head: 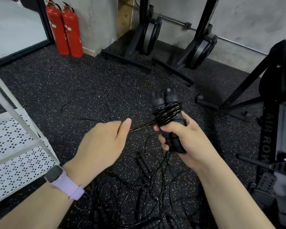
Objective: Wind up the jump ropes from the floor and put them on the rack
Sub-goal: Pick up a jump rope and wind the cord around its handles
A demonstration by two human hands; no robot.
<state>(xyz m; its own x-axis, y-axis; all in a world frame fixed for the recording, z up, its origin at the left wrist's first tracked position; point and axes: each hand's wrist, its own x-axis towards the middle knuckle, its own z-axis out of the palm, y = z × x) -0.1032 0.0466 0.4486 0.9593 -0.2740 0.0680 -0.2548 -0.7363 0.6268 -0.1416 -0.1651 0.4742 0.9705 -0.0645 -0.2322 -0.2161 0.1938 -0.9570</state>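
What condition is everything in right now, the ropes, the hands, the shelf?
Held jump rope: partly wound round its two paired handles, tail loose.
Right hand: grips the handles.
Left hand: pinches the rope's tail.
Other jump ropes: tangled on the floor, unwound.
White rack: no ropes on its visible shelves.

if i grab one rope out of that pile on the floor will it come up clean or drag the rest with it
Probably it drags others: the pile shows thin cords crossing and looping over each other. The cord looks floppy, since the loose loop lies in slack curves. The ribbed handles seem the heavier part, so they would likely dangle and swing.
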